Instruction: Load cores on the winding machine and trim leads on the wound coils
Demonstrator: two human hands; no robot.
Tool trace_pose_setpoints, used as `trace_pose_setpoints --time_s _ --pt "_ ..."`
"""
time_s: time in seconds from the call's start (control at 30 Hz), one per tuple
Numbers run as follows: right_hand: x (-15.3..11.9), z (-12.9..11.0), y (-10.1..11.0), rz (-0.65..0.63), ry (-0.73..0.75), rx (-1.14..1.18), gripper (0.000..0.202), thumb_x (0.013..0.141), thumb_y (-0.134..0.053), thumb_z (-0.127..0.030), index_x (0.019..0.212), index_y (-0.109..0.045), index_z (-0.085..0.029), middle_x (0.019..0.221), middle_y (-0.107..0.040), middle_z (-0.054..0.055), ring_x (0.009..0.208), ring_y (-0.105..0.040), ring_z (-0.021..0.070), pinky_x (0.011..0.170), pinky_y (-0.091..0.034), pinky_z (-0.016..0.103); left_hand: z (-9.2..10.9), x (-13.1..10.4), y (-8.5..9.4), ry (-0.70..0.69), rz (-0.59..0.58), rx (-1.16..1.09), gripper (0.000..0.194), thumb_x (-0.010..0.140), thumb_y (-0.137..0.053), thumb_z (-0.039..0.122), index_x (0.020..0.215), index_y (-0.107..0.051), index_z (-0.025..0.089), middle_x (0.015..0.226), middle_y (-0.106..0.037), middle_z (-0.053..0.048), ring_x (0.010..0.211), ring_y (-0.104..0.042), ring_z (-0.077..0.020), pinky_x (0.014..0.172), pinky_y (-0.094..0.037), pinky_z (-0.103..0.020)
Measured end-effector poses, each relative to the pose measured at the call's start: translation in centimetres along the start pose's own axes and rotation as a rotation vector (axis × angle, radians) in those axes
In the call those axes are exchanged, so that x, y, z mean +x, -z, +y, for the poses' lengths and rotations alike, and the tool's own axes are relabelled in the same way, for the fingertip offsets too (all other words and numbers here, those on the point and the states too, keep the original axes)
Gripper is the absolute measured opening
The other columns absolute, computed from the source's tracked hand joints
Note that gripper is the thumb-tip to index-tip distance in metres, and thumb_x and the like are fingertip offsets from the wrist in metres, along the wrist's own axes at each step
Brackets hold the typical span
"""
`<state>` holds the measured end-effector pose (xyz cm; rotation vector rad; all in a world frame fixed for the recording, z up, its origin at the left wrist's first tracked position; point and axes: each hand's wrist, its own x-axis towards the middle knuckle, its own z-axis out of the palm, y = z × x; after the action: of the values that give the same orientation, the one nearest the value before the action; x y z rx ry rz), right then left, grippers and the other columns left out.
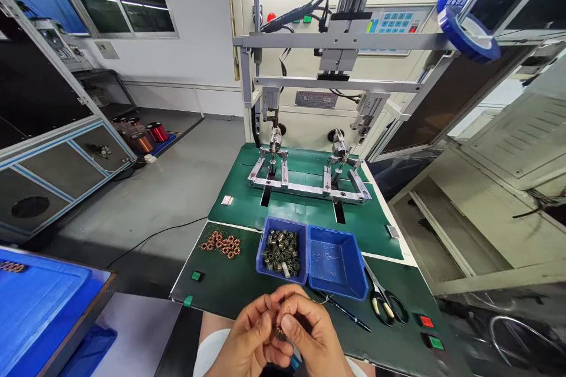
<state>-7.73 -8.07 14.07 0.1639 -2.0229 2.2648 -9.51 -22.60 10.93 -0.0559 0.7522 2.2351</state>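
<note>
Low in the head view, my left hand (251, 333) and my right hand (312, 330) meet in front of the table edge. Between their fingertips is a small copper-wound motor core (280, 333), mostly covered by the fingers. Thumbs and forefingers of both hands are pinched closed around it, and a thin bit of copper wire appears by the right forefinger. Just beyond the hands stands a blue bin (260, 268) filled with small bare metal cores (280, 247). Several copper-wound cores (221, 242) with loose wire ends lie on the green mat to the left.
A second blue bin (338, 262) adjoins the first. Scissors (382, 300) and a dark pen-like tool (347, 310) lie to the right, near red (426, 321) and green (435, 343) buttons. Behind is a two-station winding machine (305, 188). A blue tray (39, 306) is at far left.
</note>
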Motion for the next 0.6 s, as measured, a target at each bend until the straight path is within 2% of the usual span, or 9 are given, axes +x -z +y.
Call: trace_pose_setpoints --time_s 0.1,0.2,0.33,0.43,0.6 --pt "-0.2 -0.1 0.1 -0.016 -0.052 -0.001 0.039 0.087 -0.062 -0.058 0.073 -0.067 -0.021 0.100 -0.063 0.009 0.083 -0.062 0.0192 0.080 -0.050 0.034 0.3 0.1 -0.5 0.036 0.019 0.055 0.035 0.071 -0.082 0.040 0.093 -0.074 0.015 0.065 -0.074 -0.002 0.056 -0.072 -0.0128 0.050 -0.058 -0.015" --pt "-0.3 -0.4 0.4 -0.018 -0.092 -0.008 0.040 0.085 -0.063 -0.059 0.072 -0.067 -0.021 0.100 -0.063 0.010 0.096 -0.061 0.0243 0.084 -0.048 0.037 1.0 0.0 -1.7 0.072 0.073 0.129 0.045 0.061 -0.087 0.044 0.093 -0.076 0.014 0.064 -0.074 -0.002 0.052 -0.071 -0.0118 0.047 -0.056 -0.014" --pt "-0.3 -0.8 0.9 -0.023 -0.092 -0.047 0.040 0.086 -0.063 -0.056 0.068 -0.065 -0.020 0.096 -0.063 0.010 0.101 -0.059 0.0258 0.080 -0.048 0.035 1.8 -0.3 -3.0 0.095 0.139 0.263 0.041 0.057 -0.088 0.048 0.077 -0.078 0.013 0.067 -0.072 -0.002 0.054 -0.070 -0.0109 0.049 -0.055 -0.015" --pt "-0.5 -1.0 1.2 -0.011 -0.102 -0.054 0.039 0.086 -0.063 -0.055 0.071 -0.065 -0.020 0.102 -0.061 0.011 0.097 -0.061 0.0250 0.074 -0.050 0.034 1.6 -0.2 -2.8 0.080 0.134 0.358 0.041 0.058 -0.087 0.050 0.071 -0.076 0.013 0.065 -0.069 -0.001 0.054 -0.069 -0.0112 0.049 -0.053 -0.016" --pt "-0.6 -1.2 1.9 0.034 -0.050 -0.086 0.038 0.087 -0.063 -0.055 0.071 -0.067 -0.021 0.097 -0.064 0.009 0.096 -0.062 0.0242 0.086 -0.048 0.039 0.7 0.4 -1.7 0.059 0.062 0.416 0.040 0.064 -0.084 0.050 0.077 -0.072 0.015 0.062 -0.069 0.000 0.054 -0.067 -0.0116 0.052 -0.051 -0.018"
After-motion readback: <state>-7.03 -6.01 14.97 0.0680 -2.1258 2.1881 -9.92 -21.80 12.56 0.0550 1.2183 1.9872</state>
